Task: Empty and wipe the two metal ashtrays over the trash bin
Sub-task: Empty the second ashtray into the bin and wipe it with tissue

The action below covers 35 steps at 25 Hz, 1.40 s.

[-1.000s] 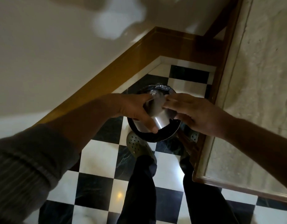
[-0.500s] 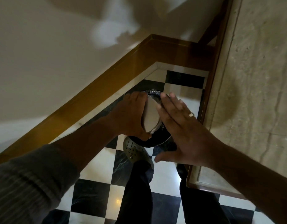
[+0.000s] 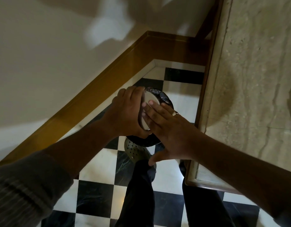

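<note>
My left hand (image 3: 125, 115) grips a round metal ashtray (image 3: 149, 99), held tipped on its side over a black-lined trash bin (image 3: 164, 97) on the floor. My right hand (image 3: 167, 128) lies flat with fingers spread, its fingertips pressed against the ashtray's pale flat face. A ring shows on one right finger. Most of the bin is hidden under both hands. No cloth is visible. A second ashtray cannot be made out.
A marble-topped table (image 3: 256, 79) with a dark wooden edge stands at the right, close to the bin. A wooden skirting board (image 3: 108, 74) and white wall run at the left. My legs and a green clog (image 3: 138, 151) stand on the black-and-white checkered floor (image 3: 95, 194).
The ashtray turned from a mouth-up tilt to on-edge in my left hand. My right hand let go of its rim, spread flat, and now presses its fingertips on the ashtray's face.
</note>
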Available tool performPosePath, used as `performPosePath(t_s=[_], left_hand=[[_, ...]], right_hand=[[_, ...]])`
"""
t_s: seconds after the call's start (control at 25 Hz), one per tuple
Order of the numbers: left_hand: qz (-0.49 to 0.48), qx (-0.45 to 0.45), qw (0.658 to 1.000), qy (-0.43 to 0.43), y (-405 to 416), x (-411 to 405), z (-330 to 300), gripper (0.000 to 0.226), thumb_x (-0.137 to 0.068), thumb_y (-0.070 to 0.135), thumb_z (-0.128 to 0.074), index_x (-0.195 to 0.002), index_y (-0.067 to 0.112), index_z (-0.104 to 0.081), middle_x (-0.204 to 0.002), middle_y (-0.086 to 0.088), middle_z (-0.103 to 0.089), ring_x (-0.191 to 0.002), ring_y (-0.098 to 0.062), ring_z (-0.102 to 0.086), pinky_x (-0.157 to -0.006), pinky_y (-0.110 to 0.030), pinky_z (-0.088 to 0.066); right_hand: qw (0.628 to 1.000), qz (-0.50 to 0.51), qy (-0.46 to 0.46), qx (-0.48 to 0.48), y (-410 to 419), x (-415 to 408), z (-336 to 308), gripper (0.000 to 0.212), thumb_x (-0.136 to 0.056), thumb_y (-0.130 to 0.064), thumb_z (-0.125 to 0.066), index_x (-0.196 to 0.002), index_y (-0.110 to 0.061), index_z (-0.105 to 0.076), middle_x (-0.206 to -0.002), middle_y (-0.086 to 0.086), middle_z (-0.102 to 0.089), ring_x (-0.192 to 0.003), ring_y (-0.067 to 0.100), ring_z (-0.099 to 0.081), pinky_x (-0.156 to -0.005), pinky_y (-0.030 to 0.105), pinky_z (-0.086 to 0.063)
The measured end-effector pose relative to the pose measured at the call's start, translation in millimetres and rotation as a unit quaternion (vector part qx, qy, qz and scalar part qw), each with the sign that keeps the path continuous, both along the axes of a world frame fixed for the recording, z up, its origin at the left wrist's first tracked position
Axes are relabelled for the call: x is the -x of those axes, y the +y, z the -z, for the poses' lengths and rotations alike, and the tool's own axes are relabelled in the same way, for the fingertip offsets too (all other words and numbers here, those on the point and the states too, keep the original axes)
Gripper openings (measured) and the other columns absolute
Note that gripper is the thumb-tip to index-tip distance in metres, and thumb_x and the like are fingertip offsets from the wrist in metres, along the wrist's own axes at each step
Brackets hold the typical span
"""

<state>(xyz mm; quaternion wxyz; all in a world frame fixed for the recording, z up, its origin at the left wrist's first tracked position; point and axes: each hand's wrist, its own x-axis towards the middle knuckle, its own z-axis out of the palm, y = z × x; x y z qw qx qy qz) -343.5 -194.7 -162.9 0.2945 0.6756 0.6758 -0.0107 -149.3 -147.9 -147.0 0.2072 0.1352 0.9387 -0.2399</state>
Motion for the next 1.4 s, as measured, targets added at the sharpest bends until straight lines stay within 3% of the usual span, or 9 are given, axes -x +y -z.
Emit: performPosePath(t_s=[0.12, 0.24, 0.44, 0.64, 0.84, 1.04, 1.16, 1.28, 1.4], left_hand=[[0.035, -0.002, 0.999, 0.015, -5.1, 3.4, 2.3, 0.12, -0.055, 0.072, -0.077, -0.141, -0.003, -0.042, -0.138, -0.02, -0.054, -0.122, -0.034, -0.052, -0.102, -0.048, -0.045], [0.024, 0.017, 0.999, 0.015, -1.2, 5.4, 3.6, 0.127, -0.051, 0.076, -0.077, -0.146, 0.003, -0.034, -0.141, -0.016, -0.048, -0.123, -0.031, -0.047, -0.1, -0.047, -0.045], [0.022, -0.009, 1.0, -0.003, 1.4, -7.6, 5.1, 0.114, -0.05, 0.065, -0.074, -0.138, 0.0, -0.044, -0.127, -0.018, -0.059, -0.114, -0.034, -0.056, -0.097, -0.044, -0.049], [0.011, -0.004, 1.0, 0.005, -9.4, -4.8, 17.3, 0.116, -0.055, 0.068, -0.074, -0.141, -0.002, -0.043, -0.135, -0.019, -0.058, -0.122, -0.034, -0.054, -0.107, -0.041, -0.039], [-0.01, 0.016, 1.0, -0.005, -5.4, 7.8, 22.4, 0.123, -0.051, 0.077, -0.074, -0.144, 0.005, -0.037, -0.14, -0.015, -0.05, -0.124, -0.031, -0.048, -0.104, -0.046, -0.043], [-0.026, -0.03, 0.999, -0.028, -5.1, -2.9, 18.9, 0.113, -0.053, 0.062, -0.079, -0.139, -0.003, -0.044, -0.131, -0.022, -0.058, -0.117, -0.037, -0.056, -0.099, -0.048, -0.049], [-0.04, -0.032, 0.998, -0.039, -8.7, -2.0, 19.4, 0.113, -0.052, 0.061, -0.076, -0.138, -0.004, -0.043, -0.131, -0.022, -0.058, -0.118, -0.037, -0.056, -0.101, -0.047, -0.048], [-0.018, -0.056, 0.998, -0.034, -6.3, -4.3, 17.3, 0.114, -0.054, 0.064, -0.076, -0.138, -0.006, -0.045, -0.131, -0.023, -0.058, -0.119, -0.037, -0.056, -0.101, -0.046, -0.048], [-0.005, -0.042, 0.998, -0.051, 0.6, -4.8, 11.6, 0.12, -0.053, 0.067, -0.079, -0.141, -0.005, -0.042, -0.138, -0.023, -0.055, -0.124, -0.037, -0.052, -0.104, -0.046, -0.044]], right_hand=[[0.982, 0.085, 0.168, -0.015, -3.0, -2.8, -12.7, 0.126, -0.072, -0.086, -0.05, -0.151, 0.003, -0.01, -0.161, 0.026, -0.001, -0.151, 0.04, 0.0, -0.122, 0.048, -0.002], [0.92, 0.195, 0.33, -0.083, -5.8, -2.2, -23.2, 0.124, -0.074, -0.083, -0.053, -0.148, 0.009, -0.016, -0.158, 0.032, -0.011, -0.15, 0.042, -0.004, -0.122, 0.056, -0.01], [1.0, -0.007, -0.007, -0.002, -11.2, -5.8, 8.8, 0.134, -0.065, -0.096, -0.035, -0.154, -0.003, 0.0, -0.164, 0.02, 0.005, -0.151, 0.035, 0.009, -0.122, 0.055, -0.007], [0.998, 0.004, 0.052, -0.03, -9.0, 0.1, 11.7, 0.134, -0.064, -0.095, -0.037, -0.153, 0.002, -0.009, -0.163, 0.024, -0.006, -0.152, 0.037, 0.0, -0.123, 0.05, -0.003], [0.938, 0.177, 0.282, -0.099, -8.3, 2.9, -10.1, 0.125, -0.074, -0.084, -0.05, -0.149, 0.008, -0.013, -0.157, 0.033, -0.013, -0.15, 0.042, -0.004, -0.123, 0.053, -0.008], [0.998, 0.002, -0.052, -0.037, -18.8, 5.5, 13.9, 0.139, -0.064, -0.077, -0.068, -0.152, -0.004, 0.011, -0.164, 0.021, 0.012, -0.15, 0.039, 0.011, -0.119, 0.05, 0.01], [0.997, -0.015, -0.025, -0.067, -18.5, 4.6, 22.2, 0.116, -0.078, -0.053, -0.072, -0.154, -0.004, 0.001, -0.164, 0.022, 0.0, -0.151, 0.04, 0.0, -0.121, 0.052, -0.005], [0.991, 0.031, 0.052, -0.122, -16.6, -3.1, 24.4, 0.062, -0.097, -0.025, -0.043, -0.151, -0.001, -0.023, -0.159, 0.024, -0.025, -0.147, 0.04, -0.023, -0.118, 0.05, -0.025], [0.989, 0.05, 0.044, -0.132, -13.5, -7.4, 27.6, 0.058, -0.099, -0.022, -0.022, -0.151, 0.002, -0.016, -0.159, 0.026, -0.021, -0.148, 0.041, -0.019, -0.118, 0.047, -0.021]])
